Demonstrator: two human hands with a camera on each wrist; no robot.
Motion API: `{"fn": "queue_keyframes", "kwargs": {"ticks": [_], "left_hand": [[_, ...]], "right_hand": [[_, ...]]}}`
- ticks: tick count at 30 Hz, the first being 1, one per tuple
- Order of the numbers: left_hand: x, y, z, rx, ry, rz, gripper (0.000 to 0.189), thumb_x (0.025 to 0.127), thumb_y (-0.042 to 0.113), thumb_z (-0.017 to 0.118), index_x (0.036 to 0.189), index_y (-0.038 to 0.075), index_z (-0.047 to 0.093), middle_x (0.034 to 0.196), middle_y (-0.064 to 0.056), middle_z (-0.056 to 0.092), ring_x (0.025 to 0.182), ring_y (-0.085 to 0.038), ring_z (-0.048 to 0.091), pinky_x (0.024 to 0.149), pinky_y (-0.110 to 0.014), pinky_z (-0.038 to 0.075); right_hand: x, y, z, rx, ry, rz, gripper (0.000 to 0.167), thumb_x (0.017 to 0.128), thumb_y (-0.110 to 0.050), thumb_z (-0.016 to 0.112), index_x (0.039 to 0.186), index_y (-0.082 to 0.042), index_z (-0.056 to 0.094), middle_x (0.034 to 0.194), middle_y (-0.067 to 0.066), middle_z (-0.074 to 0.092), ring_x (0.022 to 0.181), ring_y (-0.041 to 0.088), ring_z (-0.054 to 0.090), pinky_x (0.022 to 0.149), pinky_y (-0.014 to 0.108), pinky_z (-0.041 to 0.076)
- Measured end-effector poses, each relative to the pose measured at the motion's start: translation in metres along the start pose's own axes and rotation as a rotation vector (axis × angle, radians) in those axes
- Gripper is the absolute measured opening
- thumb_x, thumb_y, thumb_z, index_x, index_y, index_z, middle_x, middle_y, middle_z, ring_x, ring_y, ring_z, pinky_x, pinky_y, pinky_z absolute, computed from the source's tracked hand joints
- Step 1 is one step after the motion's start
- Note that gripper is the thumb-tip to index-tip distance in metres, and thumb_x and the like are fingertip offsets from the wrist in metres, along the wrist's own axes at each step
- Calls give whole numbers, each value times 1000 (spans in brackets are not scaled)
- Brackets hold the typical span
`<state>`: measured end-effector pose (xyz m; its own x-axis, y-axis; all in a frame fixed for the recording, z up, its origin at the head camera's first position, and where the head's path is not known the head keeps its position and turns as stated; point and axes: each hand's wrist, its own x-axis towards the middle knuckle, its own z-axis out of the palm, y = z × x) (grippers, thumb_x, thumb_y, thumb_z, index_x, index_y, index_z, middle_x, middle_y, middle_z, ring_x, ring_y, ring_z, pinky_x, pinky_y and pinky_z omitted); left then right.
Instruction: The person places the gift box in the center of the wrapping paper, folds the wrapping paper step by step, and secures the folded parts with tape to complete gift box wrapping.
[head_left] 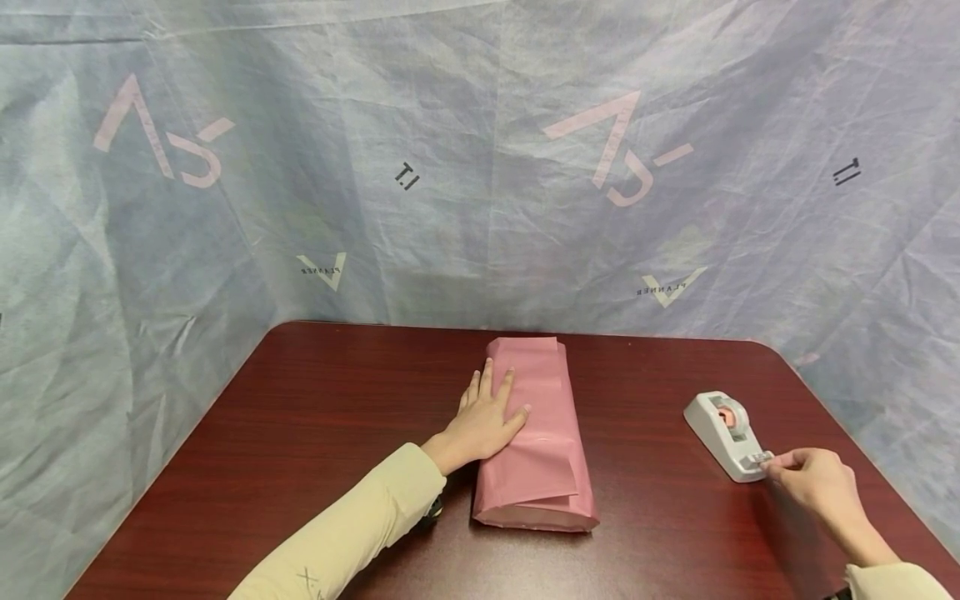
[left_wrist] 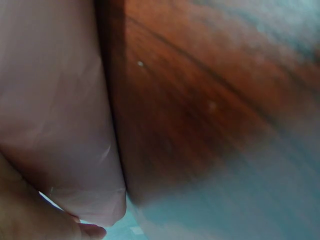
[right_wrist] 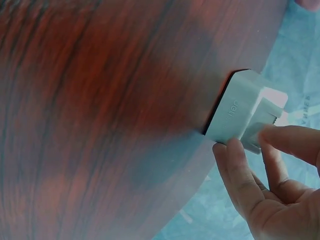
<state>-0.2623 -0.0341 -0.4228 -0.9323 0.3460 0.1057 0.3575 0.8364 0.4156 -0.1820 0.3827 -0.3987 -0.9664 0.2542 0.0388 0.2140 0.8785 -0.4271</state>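
A long parcel wrapped in pink paper lies on the table, its near end a flattened oval and a paper flap's loose edge showing on top. My left hand rests on its left side with fingers spread and straight. The left wrist view shows the parcel's side and part of that hand at the lower left. To the right stands a white tape dispenser holding a small roll with an orange core. At its toothed front, my right hand pinches the tape end between thumb and index finger, other fingers close to the dispenser's front.
The dark red wooden table has rounded far corners. Grey fabric with printed letters hangs behind it and along both sides. Between parcel and dispenser lies a stretch of bare tabletop.
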Motion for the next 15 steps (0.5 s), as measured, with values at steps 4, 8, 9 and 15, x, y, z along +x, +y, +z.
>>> {"fn": "queue_keyframes", "kwargs": {"ticks": [4, 8, 9, 15], "left_hand": [[0, 0, 0, 0, 1, 3, 69, 93, 54, 31, 148, 16, 15, 152, -21, 0, 138, -44, 9, 109, -54, 17], [0, 1, 0, 1, 2, 5, 69, 93, 54, 31, 148, 15, 15, 152, -21, 0, 137, -44, 9, 108, -54, 18], [0, 1, 0, 2, 3, 5, 69, 93, 54, 30, 148, 15, 15, 152, -21, 0, 137, -44, 9, 108, -54, 18], [-1, 1, 0, 4, -4, -4, 69, 93, 55, 30, 148, 16, 15, 152, -20, -1, 137, -44, 9, 108, -54, 17]], "right_hand": [[0, 0, 1, -8, 35, -27, 17, 74, -17, 65, 69, -1, 70, 80, 23, 66, 67, 32, 57, 53, 30, 37], [0, 2, 2, -11, 54, -45, 16, 73, -16, 66, 68, -1, 70, 77, 23, 66, 64, 31, 57, 52, 30, 37], [1, 2, 2, -12, 56, -49, 16, 73, -15, 66, 68, -1, 70, 76, 22, 66, 63, 30, 57, 51, 30, 37], [5, 10, 5, -38, 0, -61, 17, 72, -17, 66, 69, 0, 70, 74, 19, 67, 62, 28, 57, 53, 33, 39]]}}
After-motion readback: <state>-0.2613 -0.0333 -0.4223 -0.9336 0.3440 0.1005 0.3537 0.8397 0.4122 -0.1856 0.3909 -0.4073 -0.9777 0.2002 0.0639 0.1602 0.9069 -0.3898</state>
